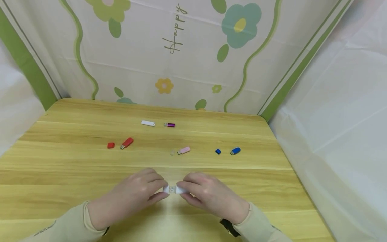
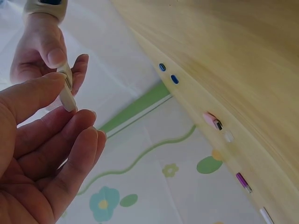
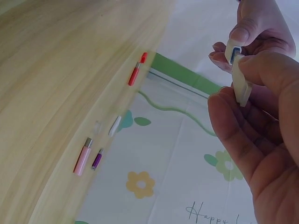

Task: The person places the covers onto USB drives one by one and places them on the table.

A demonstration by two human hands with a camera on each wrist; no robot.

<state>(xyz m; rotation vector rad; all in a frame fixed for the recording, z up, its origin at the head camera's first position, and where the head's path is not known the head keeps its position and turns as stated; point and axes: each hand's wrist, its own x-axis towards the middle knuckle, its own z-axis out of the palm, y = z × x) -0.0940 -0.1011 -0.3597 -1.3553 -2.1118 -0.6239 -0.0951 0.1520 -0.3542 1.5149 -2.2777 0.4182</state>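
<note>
In front of me both hands meet over the near part of the table. My right hand [image 1: 208, 193] pinches a white USB stick [image 1: 180, 190] between thumb and fingers, its metal plug [image 1: 172, 189] pointing left. Between the thumb and fingertips of my left hand [image 1: 137, 190] is the stick's white cap [image 1: 165, 189], lined up with the plug and right at its end. From the right wrist, the stick's body [image 3: 240, 85] shows just below the cap [image 3: 231, 52], whose open end is dark inside. The fingers hide much of both pieces.
Farther back on the wooden table [image 1: 75, 174] lie a red USB stick [image 1: 127, 143] and its cap [image 1: 111, 145], a white stick [image 1: 148, 123], a purple one [image 1: 170, 125], a pink one [image 1: 184, 150] beside a clear cap [image 1: 172, 152], and a blue one [image 1: 235, 151] with its cap [image 1: 218, 151].
</note>
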